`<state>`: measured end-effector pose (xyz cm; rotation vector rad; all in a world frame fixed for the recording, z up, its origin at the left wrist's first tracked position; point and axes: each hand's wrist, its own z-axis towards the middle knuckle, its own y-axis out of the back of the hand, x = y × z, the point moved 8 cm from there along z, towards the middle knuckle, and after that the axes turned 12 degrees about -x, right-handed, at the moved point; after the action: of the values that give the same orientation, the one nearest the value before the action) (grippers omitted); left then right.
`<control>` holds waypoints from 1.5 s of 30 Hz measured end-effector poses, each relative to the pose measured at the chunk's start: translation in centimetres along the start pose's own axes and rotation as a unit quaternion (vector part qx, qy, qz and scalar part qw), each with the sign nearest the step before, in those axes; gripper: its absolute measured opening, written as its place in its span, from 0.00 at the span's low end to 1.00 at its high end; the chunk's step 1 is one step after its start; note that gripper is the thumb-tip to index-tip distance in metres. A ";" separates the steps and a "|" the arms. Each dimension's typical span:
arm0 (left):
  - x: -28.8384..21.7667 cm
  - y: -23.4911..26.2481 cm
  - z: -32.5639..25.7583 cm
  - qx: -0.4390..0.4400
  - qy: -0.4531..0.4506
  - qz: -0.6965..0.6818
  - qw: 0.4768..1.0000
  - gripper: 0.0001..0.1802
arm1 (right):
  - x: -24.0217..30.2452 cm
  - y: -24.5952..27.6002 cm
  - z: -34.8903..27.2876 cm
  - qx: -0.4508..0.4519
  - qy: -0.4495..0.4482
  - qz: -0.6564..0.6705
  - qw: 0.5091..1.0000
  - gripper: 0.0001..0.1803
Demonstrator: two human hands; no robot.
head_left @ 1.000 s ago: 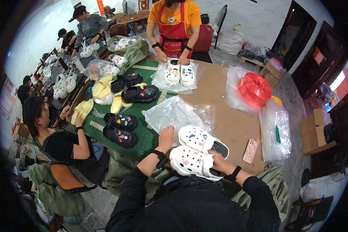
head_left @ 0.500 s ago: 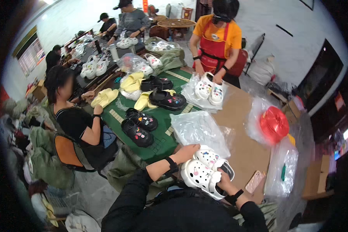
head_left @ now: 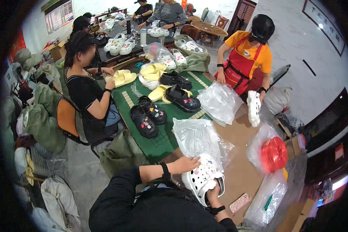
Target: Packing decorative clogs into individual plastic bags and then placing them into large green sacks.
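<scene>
White perforated clogs point(head_left: 202, 178) lie at the table point(head_left: 239, 170) edge, just below a clear plastic bag point(head_left: 197, 137). Left hand point(head_left: 186, 164) rests flat on them, fingers loosely spread; right hand point(head_left: 212, 196) grips the heel strap.

The white clog point(head_left: 202, 178) hides most of the right hand point(head_left: 214, 192).
</scene>
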<state>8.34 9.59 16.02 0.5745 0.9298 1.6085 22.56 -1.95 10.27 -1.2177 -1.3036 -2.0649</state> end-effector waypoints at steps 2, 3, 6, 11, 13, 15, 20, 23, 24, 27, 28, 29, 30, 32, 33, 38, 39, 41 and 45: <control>0.3 -0.6 -1.0 -0.036 0.026 0.005 0.999 0.15 | 1.5 0.1 0.4 -0.012 -0.024 -0.020 0.999 0.17; 0.3 -0.2 -1.0 -0.070 0.040 0.004 0.997 0.16 | 0.9 0.0 0.3 -0.012 -0.026 -0.021 0.999 0.17; 0.6 0.3 -1.5 -0.087 0.110 0.080 0.987 0.14 | 1.5 0.3 0.3 -0.059 0.038 -0.029 0.997 0.19; 2.2 0.4 -2.0 -0.018 0.213 0.133 0.968 0.10 | 0.9 -0.4 0.4 -0.062 -0.025 -0.037 0.997 0.22; 1.4 1.0 -1.9 -0.044 0.174 0.078 0.981 0.10 | 1.9 -0.4 0.7 -0.090 -0.018 -0.053 0.994 0.22; 0.7 -0.3 -2.3 -0.007 0.148 0.056 0.987 0.11 | 2.5 -0.4 0.6 -0.105 -0.004 -0.053 0.993 0.24; 0.7 0.0 -1.0 -0.012 0.107 0.016 0.994 0.15 | 2.9 -0.4 1.3 -0.134 0.013 -0.086 0.987 0.25; 0.4 0.4 0.0 -0.005 0.080 -0.022 0.997 0.15 | 1.7 -0.8 1.7 -0.155 0.023 -0.074 0.985 0.27; 1.1 0.1 -0.5 -0.025 0.100 -0.012 0.995 0.13 | 2.1 -1.1 1.7 -0.133 -0.017 -0.097 0.986 0.28; 4.0 0.3 -0.4 -0.094 0.217 -0.015 0.972 0.08 | 2.8 -2.0 1.8 -0.072 0.094 -0.149 0.982 0.28; 4.6 0.6 0.0 -0.120 0.248 0.007 0.961 0.05 | 1.8 -2.1 1.3 -0.060 0.070 -0.154 0.984 0.28; 4.7 0.3 0.6 -0.115 0.239 -0.003 0.964 0.05 | 0.9 -2.2 0.7 -0.048 0.047 -0.158 0.985 0.29; 4.3 0.2 1.0 -0.106 0.194 -0.018 0.975 0.05 | 3.0 -1.9 0.6 -0.096 0.178 -0.202 0.958 0.23; 2.4 0.1 2.3 -0.047 0.092 -0.045 0.994 0.06 | 1.0 -2.0 0.7 -0.116 0.149 -0.225 0.956 0.22; 1.9 -0.1 2.4 -0.044 0.086 -0.049 0.994 0.06 | 0.2 -2.1 1.1 -0.126 0.134 -0.239 0.953 0.20; -2.5 -1.7 1.8 -0.033 -0.018 -0.126 0.991 0.10 | 2.1 -2.7 2.0 -0.084 0.102 -0.288 0.948 0.14; -2.8 -2.0 1.7 -0.030 -0.016 -0.141 0.989 0.11 | 2.1 -2.9 2.1 -0.088 0.096 -0.289 0.948 0.14; -2.5 -2.5 1.3 -0.018 0.014 -0.154 0.988 0.10 | 2.2 -2.8 2.2 -0.123 0.097 -0.283 0.946 0.12; -0.5 -3.1 0.0 -0.005 0.106 -0.176 0.979 0.06 | 3.1 -4.0 2.8 -0.118 0.096 -0.277 0.949 0.10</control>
<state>10.29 9.24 13.54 0.2155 1.1112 1.3677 19.35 2.71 11.28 -0.7555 -1.4518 -2.7210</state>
